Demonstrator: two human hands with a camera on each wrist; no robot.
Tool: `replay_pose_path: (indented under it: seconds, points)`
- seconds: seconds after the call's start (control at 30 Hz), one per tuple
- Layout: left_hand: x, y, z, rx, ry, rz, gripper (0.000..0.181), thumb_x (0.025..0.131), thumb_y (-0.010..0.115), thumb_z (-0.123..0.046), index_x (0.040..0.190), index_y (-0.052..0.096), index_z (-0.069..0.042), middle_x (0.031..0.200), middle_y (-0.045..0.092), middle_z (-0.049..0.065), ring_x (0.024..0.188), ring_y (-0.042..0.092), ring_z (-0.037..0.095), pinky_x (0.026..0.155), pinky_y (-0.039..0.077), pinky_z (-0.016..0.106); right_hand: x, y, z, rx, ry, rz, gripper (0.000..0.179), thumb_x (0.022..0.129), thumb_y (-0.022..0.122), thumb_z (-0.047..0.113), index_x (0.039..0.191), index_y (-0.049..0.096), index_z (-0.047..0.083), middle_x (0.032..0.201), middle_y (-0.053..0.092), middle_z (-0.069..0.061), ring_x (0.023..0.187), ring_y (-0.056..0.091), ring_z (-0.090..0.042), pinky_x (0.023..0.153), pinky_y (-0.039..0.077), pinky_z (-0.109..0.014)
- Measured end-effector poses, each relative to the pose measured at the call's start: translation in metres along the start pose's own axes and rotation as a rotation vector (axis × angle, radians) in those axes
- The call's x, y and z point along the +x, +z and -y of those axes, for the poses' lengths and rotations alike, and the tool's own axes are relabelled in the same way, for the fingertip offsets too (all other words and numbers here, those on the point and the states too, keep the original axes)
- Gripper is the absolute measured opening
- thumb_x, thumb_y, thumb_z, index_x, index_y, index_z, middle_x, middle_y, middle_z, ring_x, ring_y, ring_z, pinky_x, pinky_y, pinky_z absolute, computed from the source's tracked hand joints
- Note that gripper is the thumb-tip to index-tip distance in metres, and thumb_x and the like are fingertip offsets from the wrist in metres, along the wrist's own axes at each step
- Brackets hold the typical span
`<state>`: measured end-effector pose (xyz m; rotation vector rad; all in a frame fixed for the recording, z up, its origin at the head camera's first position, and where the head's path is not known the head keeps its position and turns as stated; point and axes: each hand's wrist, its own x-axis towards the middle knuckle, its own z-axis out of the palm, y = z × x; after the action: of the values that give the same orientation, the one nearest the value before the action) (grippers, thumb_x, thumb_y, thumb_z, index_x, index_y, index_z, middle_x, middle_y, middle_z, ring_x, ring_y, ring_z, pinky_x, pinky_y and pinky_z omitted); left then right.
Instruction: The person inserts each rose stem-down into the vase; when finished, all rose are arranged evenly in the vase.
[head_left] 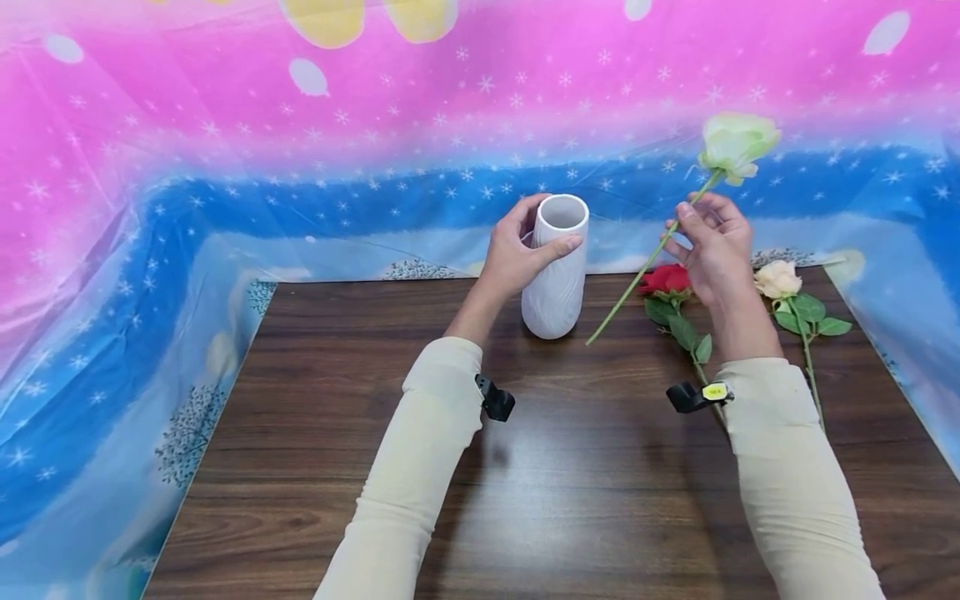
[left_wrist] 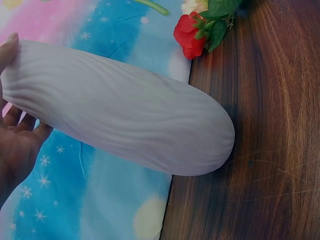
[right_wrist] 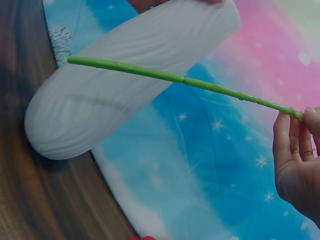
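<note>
A white ribbed vase (head_left: pixel 553 287) stands upright near the table's back edge, its round mouth facing up. My left hand (head_left: pixel 522 250) grips it near the rim, thumb across the front. In the air to the right, my right hand (head_left: pixel 716 242) pinches the green stem of a pale green-white artificial flower (head_left: pixel 738 146). Its bloom is up, and the stem slants down to the left, the lower end beside the vase. In the right wrist view the bare stem (right_wrist: pixel 182 80) crosses in front of the vase (right_wrist: pixel 100 95); the bloom is out of that view.
On the table's right side lie a red rose (head_left: pixel 666 281), partly behind the right arm, and a cream rose (head_left: pixel 780 279), both with leafy stems. The dark wooden table (head_left: pixel 300 467) meets a pink and blue snowflake cloth (head_left: pixel 360 200) at its back and sides.
</note>
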<state>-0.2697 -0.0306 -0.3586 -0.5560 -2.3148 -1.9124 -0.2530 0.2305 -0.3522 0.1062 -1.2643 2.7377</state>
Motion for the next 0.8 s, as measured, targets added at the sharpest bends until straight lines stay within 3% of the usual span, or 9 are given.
replay_pose_path:
  seconds: [0.33,0.8]
  points:
    - [-0.002,0.000,0.001,0.015,-0.003,0.002,0.067,0.086,0.082,-0.023,0.146,0.052,-0.014,0.133,0.063,0.010,0.125,0.063,0.024,0.103,0.056,0.042,0.008,0.013,0.017,0.018,-0.108,-0.051,0.011,0.094,0.066,0.001,0.104,0.060,0.000,0.091,0.064,-0.009,0.074,0.068,-0.020,0.061,0.062,-0.029]
    - [-0.002,0.001,0.000,0.002,-0.003,-0.011,0.065,0.086,0.082,-0.020,0.144,0.054,-0.013,0.132,0.064,0.011,0.122,0.065,0.024,0.101,0.056,0.039,0.029,0.040,0.042,0.177,-0.205,-0.132,0.010,0.093,0.066,-0.001,0.095,0.057,-0.002,0.088,0.060,-0.013,0.070,0.065,-0.023,0.056,0.061,-0.032]
